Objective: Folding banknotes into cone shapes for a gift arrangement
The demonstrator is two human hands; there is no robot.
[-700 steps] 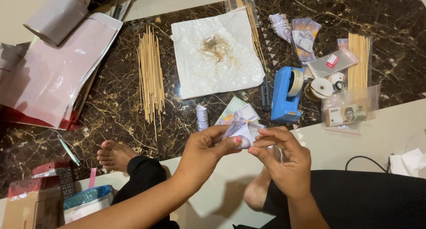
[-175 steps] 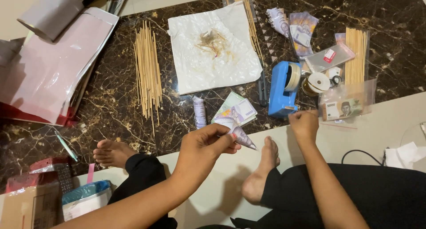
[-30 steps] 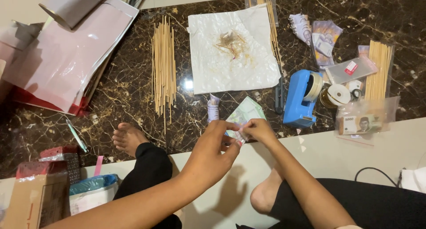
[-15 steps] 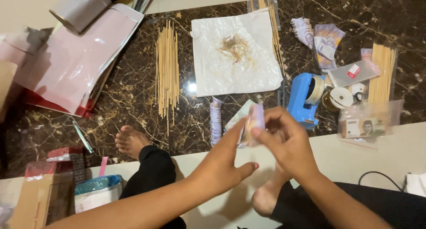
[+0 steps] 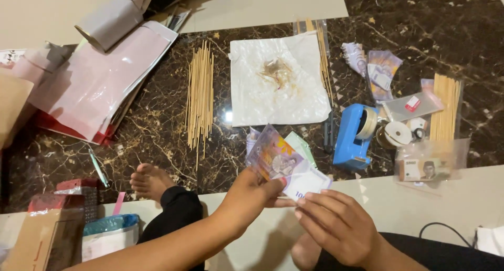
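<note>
Purple banknote (image 5: 275, 158) pinched in my left hand (image 5: 252, 195) fingers, long axis running up-left over dark marble floor. My right hand (image 5: 336, 223) fingers half-curled, gripping nothing, tips touching note's lower-right end; left hand nearer.

Dark marble floor (image 5: 157, 145), skewers (image 5: 200, 95), white paper sheet (image 5: 278, 84), blue tape dispenser (image 5: 356, 135), pink wrapping sheets (image 5: 89, 87), folded banknotes (image 5: 374, 67), pen (image 5: 98, 166)
</note>
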